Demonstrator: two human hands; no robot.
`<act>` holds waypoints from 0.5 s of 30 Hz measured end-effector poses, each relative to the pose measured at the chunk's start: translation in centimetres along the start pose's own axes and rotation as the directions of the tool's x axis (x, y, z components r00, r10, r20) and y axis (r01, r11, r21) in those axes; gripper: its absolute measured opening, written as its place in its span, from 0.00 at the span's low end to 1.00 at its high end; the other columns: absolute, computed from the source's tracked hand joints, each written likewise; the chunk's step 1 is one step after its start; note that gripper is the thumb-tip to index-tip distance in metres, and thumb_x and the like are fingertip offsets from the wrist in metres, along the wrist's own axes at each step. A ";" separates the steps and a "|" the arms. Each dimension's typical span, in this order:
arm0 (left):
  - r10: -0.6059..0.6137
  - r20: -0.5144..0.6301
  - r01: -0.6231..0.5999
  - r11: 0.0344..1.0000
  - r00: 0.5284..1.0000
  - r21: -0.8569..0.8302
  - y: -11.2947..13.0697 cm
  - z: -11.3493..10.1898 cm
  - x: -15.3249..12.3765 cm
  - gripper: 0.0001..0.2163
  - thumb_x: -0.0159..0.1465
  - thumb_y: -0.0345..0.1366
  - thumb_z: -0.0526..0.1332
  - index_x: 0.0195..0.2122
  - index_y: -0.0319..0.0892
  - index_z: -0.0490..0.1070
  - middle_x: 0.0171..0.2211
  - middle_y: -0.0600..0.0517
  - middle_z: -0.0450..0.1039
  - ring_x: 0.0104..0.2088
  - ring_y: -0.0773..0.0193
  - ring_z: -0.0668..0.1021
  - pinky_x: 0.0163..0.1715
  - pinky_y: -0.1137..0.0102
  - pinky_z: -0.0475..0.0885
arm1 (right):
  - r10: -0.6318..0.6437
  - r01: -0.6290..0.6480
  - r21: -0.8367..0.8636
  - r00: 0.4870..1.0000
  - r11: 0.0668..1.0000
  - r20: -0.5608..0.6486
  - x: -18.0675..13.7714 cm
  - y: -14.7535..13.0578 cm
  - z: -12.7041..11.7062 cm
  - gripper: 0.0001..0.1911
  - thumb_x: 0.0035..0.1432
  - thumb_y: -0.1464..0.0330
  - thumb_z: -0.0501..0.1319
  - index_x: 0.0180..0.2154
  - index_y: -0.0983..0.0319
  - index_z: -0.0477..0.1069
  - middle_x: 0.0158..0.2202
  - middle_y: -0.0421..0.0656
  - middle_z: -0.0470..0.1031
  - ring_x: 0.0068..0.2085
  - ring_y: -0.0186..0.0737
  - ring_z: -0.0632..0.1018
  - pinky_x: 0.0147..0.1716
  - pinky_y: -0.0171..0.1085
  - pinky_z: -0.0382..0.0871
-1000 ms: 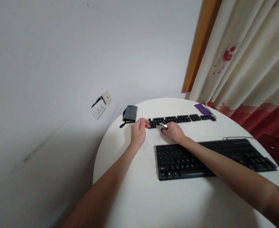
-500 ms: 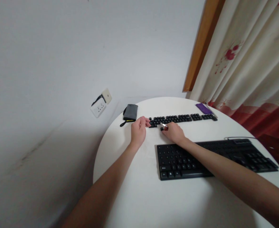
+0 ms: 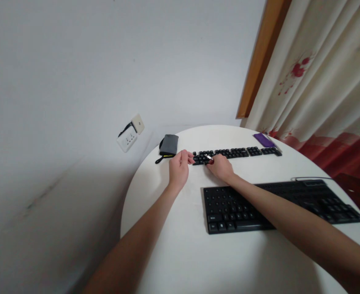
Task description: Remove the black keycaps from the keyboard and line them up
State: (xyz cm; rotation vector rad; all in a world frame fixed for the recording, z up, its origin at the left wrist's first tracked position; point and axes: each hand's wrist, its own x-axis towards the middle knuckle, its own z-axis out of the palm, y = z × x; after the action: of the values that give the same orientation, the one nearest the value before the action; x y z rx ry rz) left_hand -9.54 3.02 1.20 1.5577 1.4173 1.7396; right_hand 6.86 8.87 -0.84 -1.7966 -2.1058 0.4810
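Detached black keycaps lie in rows across the far part of the white table. My right hand is closed around a small tool with a silvery metal end and a reddish part, its kind too small to make out. Its fingertips are at the near edge of the left keycaps. My left hand rests at the left end of the rows, fingers loosely extended and apart, with nothing visible in them. A black keyboard with many keycaps off its upper part lies nearer, under my right forearm.
A grey pouch with a black loop lies behind my left hand. At the far right is a purple cloth-like item. The keyboard's cable runs off to the right. A wall with a socket stands at the left.
My right hand has moved slightly left and away, bringing a loose black keycap from in front of the rows up against their near edge. My left hand has stayed in place.
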 end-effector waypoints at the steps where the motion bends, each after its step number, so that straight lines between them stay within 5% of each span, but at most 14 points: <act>1: 0.002 -0.001 -0.002 1.000 1.000 0.001 0.0 0.0 0.0 0.20 0.71 0.46 0.50 0.31 0.39 0.73 0.23 0.50 0.74 0.26 0.64 0.76 0.31 0.70 0.70 | -0.001 0.001 0.002 1.000 1.000 0.000 0.1 0.0 0.1 0.08 0.56 0.66 0.62 0.33 0.62 0.79 0.37 0.51 0.81 0.41 0.48 0.81 0.35 0.35 0.69; 15: -0.009 0.001 0.009 1.000 1.000 0.014 0.2 0.0 -0.1 0.22 0.72 0.48 0.49 0.30 0.39 0.73 0.23 0.50 0.74 0.26 0.64 0.76 0.29 0.70 0.69 | -0.015 0.015 0.015 1.000 1.000 -0.014 0.3 0.1 0.4 0.08 0.56 0.65 0.62 0.34 0.61 0.78 0.37 0.50 0.81 0.41 0.47 0.81 0.35 0.35 0.68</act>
State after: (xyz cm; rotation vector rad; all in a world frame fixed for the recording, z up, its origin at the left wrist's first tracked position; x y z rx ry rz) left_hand -9.42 2.90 1.33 1.5574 1.4371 1.7267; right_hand 6.67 9.17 -1.24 -1.7692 -2.0996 0.4787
